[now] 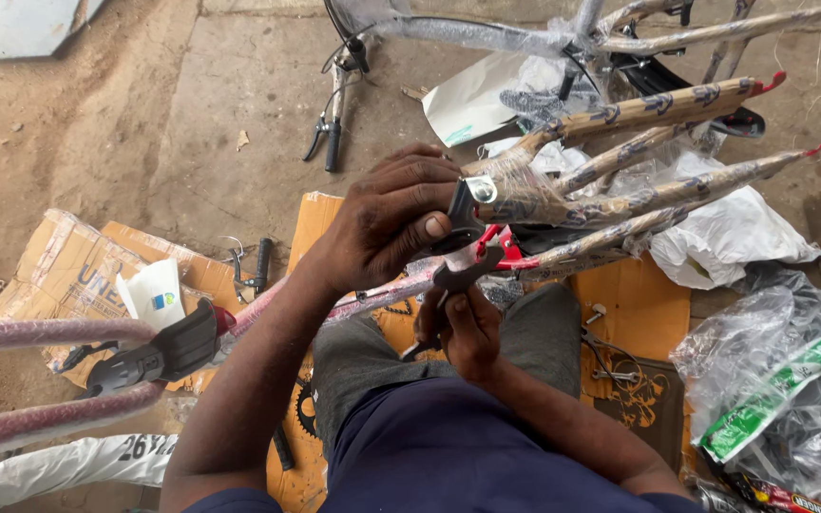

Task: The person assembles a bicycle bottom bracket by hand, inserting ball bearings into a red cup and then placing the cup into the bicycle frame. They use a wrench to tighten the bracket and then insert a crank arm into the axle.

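We look down at our lap, in a dark blue shirt [448, 446] and grey trousers [534, 332]. Our right hand [467, 328] is closest to us. Its fingers are curled tight around a dark metal spanner [458, 280], which points up at the red clamp [498, 245]. Just above it, our left hand [387, 218] grips a black plastic bracket [463, 214] at the end of the bike frame wrapped in brown paper and clear plastic [620, 190]. The thumb presses on the near side of the bracket and the other fingers fold over the top. The frame lies across our knees, and its thin bars reach away to the right.

Under us lies flat orange-brown cardboard [639, 304]. On our left, a pink wrapped bike frame [40, 332] has a black part [159, 356] on it. On our right sit clear plastic bags [772, 323] and a green and white packet [781, 385]. Farther away, black brake levers with cables [333, 123] lie on the dusty concrete floor [144, 123].
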